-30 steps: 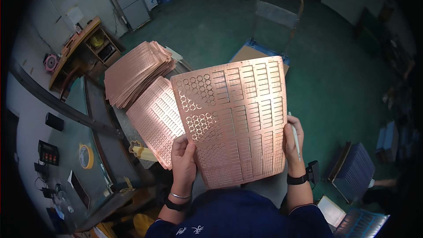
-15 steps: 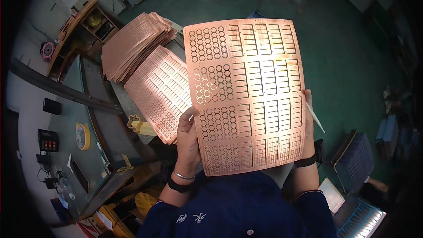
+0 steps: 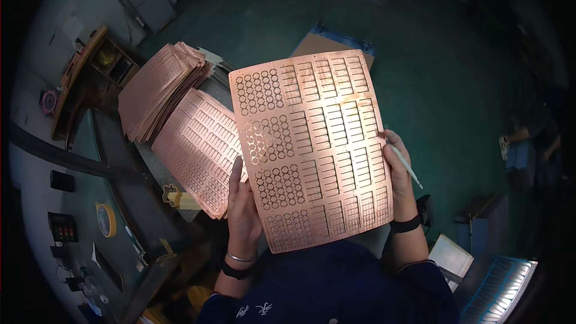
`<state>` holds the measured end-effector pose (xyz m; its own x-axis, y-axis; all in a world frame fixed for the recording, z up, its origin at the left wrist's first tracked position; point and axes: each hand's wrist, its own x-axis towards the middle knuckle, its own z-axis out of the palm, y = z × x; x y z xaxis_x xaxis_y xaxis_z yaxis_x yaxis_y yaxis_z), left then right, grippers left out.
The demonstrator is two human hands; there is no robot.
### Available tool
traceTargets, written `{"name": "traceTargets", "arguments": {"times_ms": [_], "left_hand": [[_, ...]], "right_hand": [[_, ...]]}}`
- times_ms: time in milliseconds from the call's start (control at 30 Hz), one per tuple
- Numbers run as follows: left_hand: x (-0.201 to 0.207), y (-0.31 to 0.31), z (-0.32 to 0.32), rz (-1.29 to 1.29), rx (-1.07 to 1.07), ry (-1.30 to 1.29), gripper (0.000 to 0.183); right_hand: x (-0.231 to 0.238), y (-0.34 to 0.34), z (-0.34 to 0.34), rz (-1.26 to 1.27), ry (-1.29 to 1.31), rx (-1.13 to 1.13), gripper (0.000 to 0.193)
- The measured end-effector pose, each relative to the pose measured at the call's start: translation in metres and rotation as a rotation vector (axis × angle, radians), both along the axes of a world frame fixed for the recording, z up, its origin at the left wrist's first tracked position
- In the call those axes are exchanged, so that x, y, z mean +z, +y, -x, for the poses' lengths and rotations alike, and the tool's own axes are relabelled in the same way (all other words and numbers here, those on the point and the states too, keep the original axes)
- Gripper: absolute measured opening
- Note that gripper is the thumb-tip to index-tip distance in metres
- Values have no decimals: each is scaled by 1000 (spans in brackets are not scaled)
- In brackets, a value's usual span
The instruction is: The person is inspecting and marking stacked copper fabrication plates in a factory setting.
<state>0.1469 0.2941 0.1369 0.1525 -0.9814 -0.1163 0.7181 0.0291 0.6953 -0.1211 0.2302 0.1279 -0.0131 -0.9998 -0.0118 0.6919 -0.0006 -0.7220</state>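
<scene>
A thin copper-coloured sheet [image 3: 312, 156], pierced with rows of rings and comb-shaped slots, is held up tilted in front of me. My right hand [image 3: 398, 162] grips its right edge, with some fingers hidden behind it. A white pen-like stick [image 3: 405, 166] with a pointed tip is also tucked in that hand. Beside the lower left edge is my left hand [image 3: 242, 213], its fingers stretched upward along the sheet; I cannot tell how firmly it touches. Left of it lies a stack of similar patterned sheets [image 3: 198, 144], partly covered by the raised one.
A taller, uneven pile of copper sheets [image 3: 157, 87] stands behind at the left. A yellow shaped piece [image 3: 180, 198] and a roll of yellow tape [image 3: 106, 220] lie nearer. A cardboard-topped trolley [image 3: 327, 47] stands beyond. A blue-lined rack [image 3: 495, 291] is at the lower right.
The sheet has shifted left and tilted. My left hand has loosened from its edge and straightened its fingers. My right hand shows more plainly, still on the edge. The whole view has shifted.
</scene>
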Motion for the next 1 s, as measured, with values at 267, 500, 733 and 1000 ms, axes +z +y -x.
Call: {"name": "traceTargets", "arguments": {"times_ms": [267,500,733,1000], "left_hand": [[-9,-2,-3,-6,-34,-33,44],[-16,-4,1,-38,-13,25,32],[-19,-7,2,-11,-43,13,33],[-21,-10,-5,-57,-151,-145,41]], "right_hand": [[-9,3,6,-20,118,2,34],[-1,-5,7,25,127,110,65],[-13,-8,19,-31,136,218,56],[-25,-10,13,-77,154,66,45]]}}
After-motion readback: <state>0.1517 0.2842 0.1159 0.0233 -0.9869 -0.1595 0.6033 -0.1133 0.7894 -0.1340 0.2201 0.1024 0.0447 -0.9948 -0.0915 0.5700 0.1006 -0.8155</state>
